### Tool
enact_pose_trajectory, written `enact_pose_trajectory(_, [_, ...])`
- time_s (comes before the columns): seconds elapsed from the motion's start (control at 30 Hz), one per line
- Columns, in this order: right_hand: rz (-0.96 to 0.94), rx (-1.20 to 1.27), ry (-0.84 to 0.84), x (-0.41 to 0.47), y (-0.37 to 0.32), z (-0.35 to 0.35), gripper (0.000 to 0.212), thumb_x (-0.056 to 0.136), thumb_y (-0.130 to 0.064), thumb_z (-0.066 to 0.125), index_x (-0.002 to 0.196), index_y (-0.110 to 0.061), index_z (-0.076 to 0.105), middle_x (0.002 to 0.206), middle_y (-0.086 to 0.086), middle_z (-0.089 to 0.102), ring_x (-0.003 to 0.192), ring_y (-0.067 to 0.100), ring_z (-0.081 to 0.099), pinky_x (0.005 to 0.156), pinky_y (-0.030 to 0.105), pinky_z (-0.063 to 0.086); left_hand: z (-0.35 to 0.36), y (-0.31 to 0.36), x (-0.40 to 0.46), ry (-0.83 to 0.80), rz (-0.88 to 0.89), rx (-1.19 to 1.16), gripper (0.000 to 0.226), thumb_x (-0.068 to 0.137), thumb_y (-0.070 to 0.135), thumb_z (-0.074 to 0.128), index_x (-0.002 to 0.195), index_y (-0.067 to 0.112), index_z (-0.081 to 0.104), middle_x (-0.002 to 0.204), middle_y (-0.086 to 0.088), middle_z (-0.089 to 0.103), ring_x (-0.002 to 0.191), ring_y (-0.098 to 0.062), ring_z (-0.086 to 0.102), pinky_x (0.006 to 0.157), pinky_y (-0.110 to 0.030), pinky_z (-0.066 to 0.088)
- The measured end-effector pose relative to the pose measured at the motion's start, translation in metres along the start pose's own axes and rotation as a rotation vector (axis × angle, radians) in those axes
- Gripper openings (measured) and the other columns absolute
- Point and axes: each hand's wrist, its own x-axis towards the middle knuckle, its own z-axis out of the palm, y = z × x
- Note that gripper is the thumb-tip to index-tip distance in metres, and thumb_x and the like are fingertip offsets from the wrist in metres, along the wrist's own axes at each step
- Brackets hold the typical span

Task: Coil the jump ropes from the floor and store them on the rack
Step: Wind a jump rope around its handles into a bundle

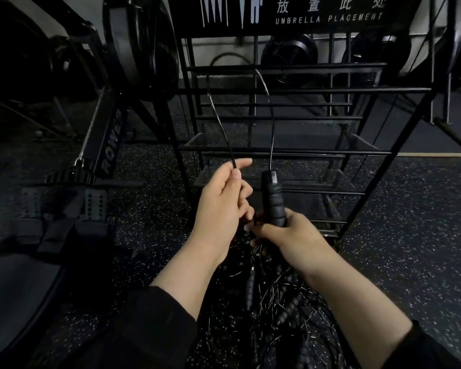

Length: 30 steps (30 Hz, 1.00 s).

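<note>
The right hand is wrapped around the lower end of a black handle, which stands upright just in front of the rack. The left hand, just beside it, pinches the thin cable between thumb and curled fingers. From both hands the cable rises in one tall loop against the rack's bars. That looks like the first turn of a coil, so this rope is barely begun. Nothing coiled shows on the rack's shelves, though they are dim. Below the hands, on the near side of the rack, a tangled pile of ropes and handles lies on the floor, so most of the job remains. The floor is dark speckled rubber; a rower stands left of the rack, and weight plates lie behind it.
</note>
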Motion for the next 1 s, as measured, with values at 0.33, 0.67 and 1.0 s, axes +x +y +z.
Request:
enact_pose_trajectory(0.33, [-0.133,0.232,0.206,0.003,-0.017,-0.007,0.003,0.093,-0.003,0.065,0.095,-0.005,0.065,0.085,0.016,0.077,0.069,0.024,0.065,0.068,0.038,0.055,-0.018,-0.016,0.002,-0.199,-0.237,0.614,0.034,0.104,0.013,0.045,0.127,0.028,0.065,0.109,0.001,0.072,0.089,-0.023,0.070,0.079,-0.043,0.060])
enact_pose_trajectory(0.67, [-0.184,0.750,0.163,-0.003,-0.036,-0.024,0.010,0.099,-0.003,0.055,0.091,-0.008,0.058,0.083,0.011,0.072,0.067,0.017,0.061,0.064,0.024,0.052,-0.017,-0.037,-0.008,-0.505,-0.269,1.010,0.010,0.104,0.027,0.054,0.096,0.023,0.059,0.075,0.008,0.055,0.077,-0.021,0.062,0.057,-0.023,0.040])
enact_pose_trajectory(1.0, [-0.039,0.385,0.153,0.008,-0.016,-0.023,0.022,0.091,-0.004,0.070,0.112,-0.007,0.065,0.104,0.013,0.078,0.083,0.025,0.074,0.071,0.035,0.056,-0.014,-0.024,0.000,-0.036,0.028,0.762,0.024,0.107,0.028,0.045,0.088,0.023,0.060,0.084,0.010,0.071,0.064,-0.010,0.058,0.067,-0.035,0.049])
